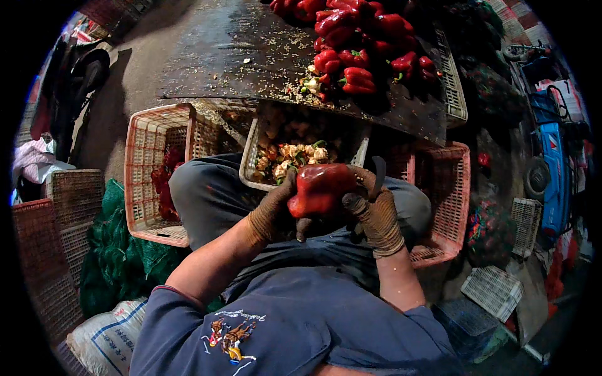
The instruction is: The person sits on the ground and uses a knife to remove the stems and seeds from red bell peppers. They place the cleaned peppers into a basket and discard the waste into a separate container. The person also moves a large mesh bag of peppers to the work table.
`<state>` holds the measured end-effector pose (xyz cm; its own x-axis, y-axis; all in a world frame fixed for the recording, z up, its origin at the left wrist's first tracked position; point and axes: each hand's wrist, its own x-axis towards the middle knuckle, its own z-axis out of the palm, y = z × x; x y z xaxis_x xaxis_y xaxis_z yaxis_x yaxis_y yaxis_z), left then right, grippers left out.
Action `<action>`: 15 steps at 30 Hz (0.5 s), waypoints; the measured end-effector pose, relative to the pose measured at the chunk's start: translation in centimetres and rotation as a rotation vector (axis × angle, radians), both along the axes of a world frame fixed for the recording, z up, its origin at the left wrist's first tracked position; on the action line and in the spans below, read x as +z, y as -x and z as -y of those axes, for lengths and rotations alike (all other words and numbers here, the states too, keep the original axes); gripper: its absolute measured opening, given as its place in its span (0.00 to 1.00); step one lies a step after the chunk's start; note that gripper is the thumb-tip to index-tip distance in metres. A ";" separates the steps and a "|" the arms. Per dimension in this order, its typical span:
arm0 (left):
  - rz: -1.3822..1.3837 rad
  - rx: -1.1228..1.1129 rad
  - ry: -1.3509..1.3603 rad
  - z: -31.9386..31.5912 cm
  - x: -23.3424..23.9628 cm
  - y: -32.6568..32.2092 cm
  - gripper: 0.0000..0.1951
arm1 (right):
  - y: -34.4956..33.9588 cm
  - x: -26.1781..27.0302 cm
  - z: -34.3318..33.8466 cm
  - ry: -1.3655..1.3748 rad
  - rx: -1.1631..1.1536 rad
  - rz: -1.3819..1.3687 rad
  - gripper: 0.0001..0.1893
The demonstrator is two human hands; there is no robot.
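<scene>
A large red bell pepper [322, 188] is held above my lap between both gloved hands. My left hand [277, 204], in a soiled brown knit glove, grips the pepper's left side. My right hand [376, 202], gloved alike, is at its right side; a dark curved blade [377, 176] stands up by its fingers, its handle hidden. Just beyond the pepper, a plastic crate [247, 162] between my knees holds pale seed cores with green stems. More whole red peppers [360, 81] are heaped on the dark tabletop [225, 61], which is strewn with seeds.
A pinkish crate [131, 174] with red pepper pieces stands by my left knee, another crate [463, 202] by my right. Green net sacks [110, 254] and a white woven sack [110, 336] lie at left. Stacked crates, filled net bags and a blue vehicle [555, 174] stand farther out.
</scene>
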<state>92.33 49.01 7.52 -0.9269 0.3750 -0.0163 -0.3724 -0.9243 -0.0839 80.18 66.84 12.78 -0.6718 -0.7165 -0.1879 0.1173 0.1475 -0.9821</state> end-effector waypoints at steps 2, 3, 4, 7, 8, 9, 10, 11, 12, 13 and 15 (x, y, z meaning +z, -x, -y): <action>0.174 0.036 0.346 -0.5 0.4 -0.2 0.42 | 0.0 0.8 0.1 0.024 0.012 0.094 0.33; 0.165 0.020 0.457 -0.4 1.0 0.0 0.41 | 0.2 0.9 0.1 0.040 0.015 0.135 0.33; 0.156 0.005 0.568 -0.2 1.3 0.4 0.40 | 0.3 1.0 0.1 0.058 0.019 0.176 0.34; -0.217 0.032 1.163 1.5 3.5 2.1 0.37 | 0.4 0.1 -0.6 0.016 0.057 0.177 0.32; -0.098 -0.047 1.112 2.6 3.5 1.5 0.37 | 0.3 0.1 -0.5 0.010 0.080 0.175 0.31; 0.020 -0.127 1.059 3.4 3.8 1.3 0.37 | 0.1 -0.1 -0.3 0.006 0.103 0.172 0.30; 0.018 -0.171 1.193 3.6 4.4 1.6 0.34 | -0.1 -0.2 -0.1 0.001 0.124 0.170 0.29; 0.050 -0.197 1.271 3.4 5.0 1.7 0.31 | -0.3 -0.4 0.0 0.008 0.111 0.248 0.29; 0.086 -0.222 1.353 3.2 5.7 1.8 0.29 | -0.5 -0.6 0.1 0.018 0.101 0.328 0.28; 0.122 -0.248 1.435 3.0 5.9 1.7 0.26 | -0.6 -0.9 0.2 -0.019 0.094 0.330 0.28; -0.005 -0.211 1.649 2.4 2.9 1.3 0.21 | -1.0 -1.4 0.4 -0.147 0.082 0.257 0.28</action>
